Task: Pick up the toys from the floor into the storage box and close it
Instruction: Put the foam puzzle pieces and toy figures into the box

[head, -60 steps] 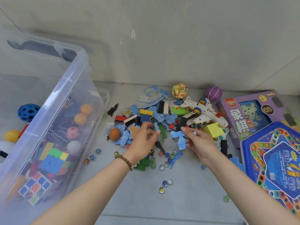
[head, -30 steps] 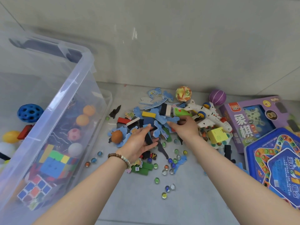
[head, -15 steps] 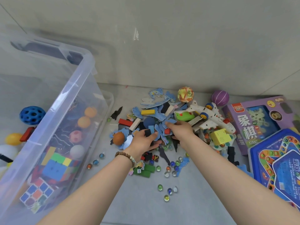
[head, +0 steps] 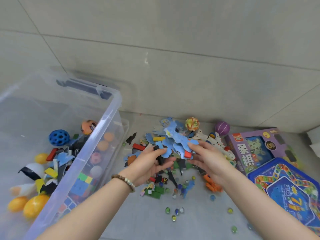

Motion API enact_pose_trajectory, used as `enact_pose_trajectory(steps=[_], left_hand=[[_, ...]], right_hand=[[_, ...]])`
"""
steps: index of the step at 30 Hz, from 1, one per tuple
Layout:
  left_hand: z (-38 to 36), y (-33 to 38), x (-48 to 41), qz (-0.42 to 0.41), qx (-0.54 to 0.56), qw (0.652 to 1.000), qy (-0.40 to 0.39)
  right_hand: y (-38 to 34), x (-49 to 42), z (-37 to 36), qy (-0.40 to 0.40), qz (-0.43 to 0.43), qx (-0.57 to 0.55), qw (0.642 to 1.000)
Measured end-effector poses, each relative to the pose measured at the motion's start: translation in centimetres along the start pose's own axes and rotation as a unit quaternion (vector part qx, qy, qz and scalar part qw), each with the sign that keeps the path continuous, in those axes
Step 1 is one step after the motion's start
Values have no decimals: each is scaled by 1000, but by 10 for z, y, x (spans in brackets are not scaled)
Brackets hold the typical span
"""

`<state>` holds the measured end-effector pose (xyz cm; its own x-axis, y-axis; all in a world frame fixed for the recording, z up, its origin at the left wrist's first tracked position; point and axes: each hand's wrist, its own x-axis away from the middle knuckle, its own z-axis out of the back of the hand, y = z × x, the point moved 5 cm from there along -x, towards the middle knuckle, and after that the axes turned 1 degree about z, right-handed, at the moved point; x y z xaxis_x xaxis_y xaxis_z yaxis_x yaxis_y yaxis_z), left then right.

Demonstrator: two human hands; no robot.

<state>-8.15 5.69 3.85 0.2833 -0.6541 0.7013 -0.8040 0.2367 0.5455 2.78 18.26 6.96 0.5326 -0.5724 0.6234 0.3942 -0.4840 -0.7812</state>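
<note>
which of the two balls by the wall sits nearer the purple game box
The purple ball, right by the far left corner of the purple game box; the yellow-orange patterned ball lies farther left.

On my feed the person shows only as two arms. The left hand and the right hand are ungloved, and the fingers are bare. The left forearm and the right forearm are uncovered as far as the lower edge of the view. Round the left wrist sits a bead bracelet, a single strand of small round beads. Most are brown and wood-like, with a few paler, greyish ones at the end nearer me. It fits close to the wrist. The fingernails are too blurred for me to describe.
</note>
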Motion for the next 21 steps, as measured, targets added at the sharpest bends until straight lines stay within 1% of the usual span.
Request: enact_pose_trajectory(steps=[2,4,7,10,13,16,17,18,20,21], left_hand=[[-7,28,29,-33,4,999,-20],[-4,60,60,-78,-20,996,-23],[30,101,105,-144,-39,988,31],[87,128,145,-164,-26,980,110],[152,138,174,-142,-23,973,183],[202,132,182,-77,-49,974,209],[211,127,183,-52,-74,973,212],[218,122,183,-31,-124,967,220],[226,121,181,-20,-247,935,253],[225,125,182,-33,-278,923,266]], right_hand=[[-30,19,-21,-9,38,24,999],[-58,38,-52,-27,70,35,997],[-86,62,-116,-98,88,49,990],[-90,77,-190,-187,59,86,977],[-79,83,-252,-249,12,126,960],[-66,76,-287,-258,-17,168,951],[-62,73,-292,-261,-17,188,947],[-59,70,-294,-263,-13,208,942],[-58,63,-286,-271,1,237,933],[-59,58,-277,-274,3,234,933]])
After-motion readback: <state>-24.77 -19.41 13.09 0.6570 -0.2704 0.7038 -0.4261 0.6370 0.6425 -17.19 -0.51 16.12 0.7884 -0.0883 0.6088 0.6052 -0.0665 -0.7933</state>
